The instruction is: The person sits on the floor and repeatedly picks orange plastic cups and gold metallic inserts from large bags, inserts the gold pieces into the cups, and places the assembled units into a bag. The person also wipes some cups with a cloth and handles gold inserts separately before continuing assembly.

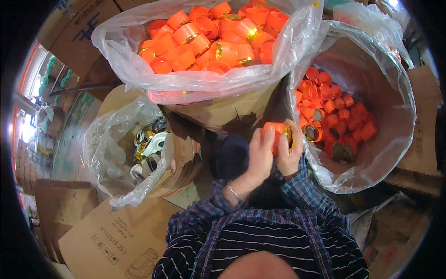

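Observation:
Both my hands are closed round one orange plastic cup-shaped cap (pixel 275 135) with a gold band, held in front of me. My left hand (pixel 261 151) grips its left side, and my right hand (pixel 291 152) wraps its right side, fingers over the gold part. Just right of my hands stands a round drum lined with clear plastic (pixel 390 153), with many orange caps (pixel 341 114) inside, a few showing a dull disc. Beyond my hands, a plastic-lined carton (pixel 218 109) is heaped with orange gold-banded caps (pixel 213 39).
At the left, a smaller plastic-lined carton (pixel 179 169) holds white, gold and dark ring-like parts (pixel 151 146). A printed cardboard box (pixel 116 242) lies at the lower left, and another brown box (pixel 65 204) stands behind it. More cardboard (pixel 423 125) leans at the far right.

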